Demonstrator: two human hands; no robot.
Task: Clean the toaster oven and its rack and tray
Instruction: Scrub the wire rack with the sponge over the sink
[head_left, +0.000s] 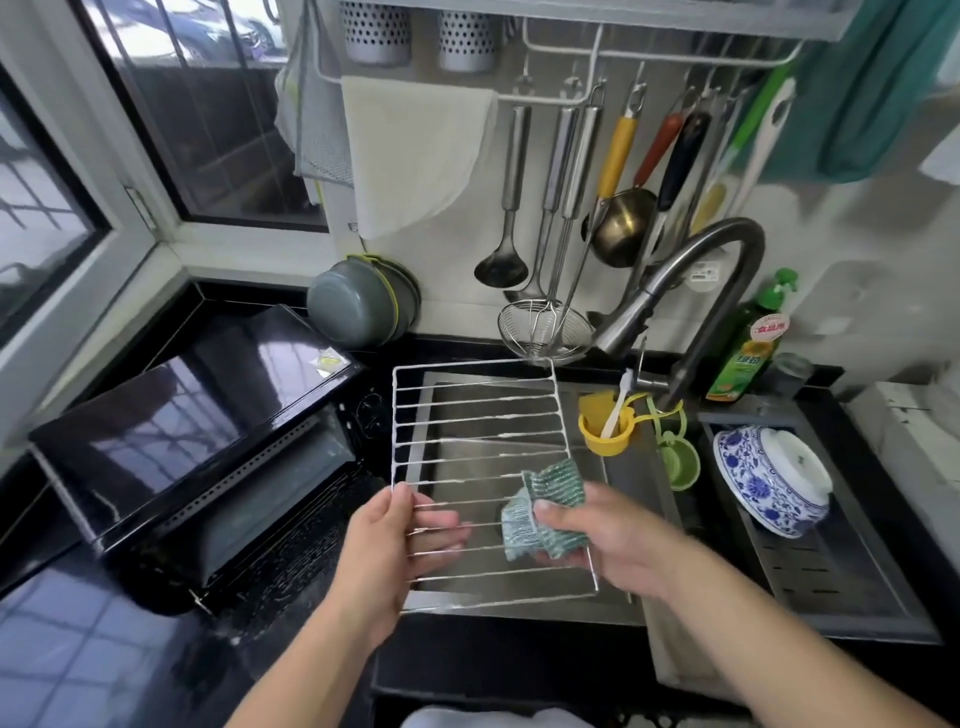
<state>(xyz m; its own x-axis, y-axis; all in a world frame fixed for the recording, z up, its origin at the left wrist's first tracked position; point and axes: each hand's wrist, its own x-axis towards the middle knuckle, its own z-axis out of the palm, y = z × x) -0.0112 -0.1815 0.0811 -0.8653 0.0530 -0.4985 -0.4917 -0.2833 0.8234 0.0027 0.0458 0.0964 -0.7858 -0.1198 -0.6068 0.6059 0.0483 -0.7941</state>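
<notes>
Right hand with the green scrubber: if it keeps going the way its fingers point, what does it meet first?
Probably the left hand. The right hand points left along the wire oven rack, pressing the green striped scouring pad on its bars; depth is unclear.

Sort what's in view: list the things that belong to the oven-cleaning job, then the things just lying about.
In the job: wire rack, gripped by the left hand; green scouring pad, gripped by the right hand; toaster oven; sink.

Lying about: blue-and-white bowl, dish soap bottle, yellow cup, hanging ladle.
</notes>
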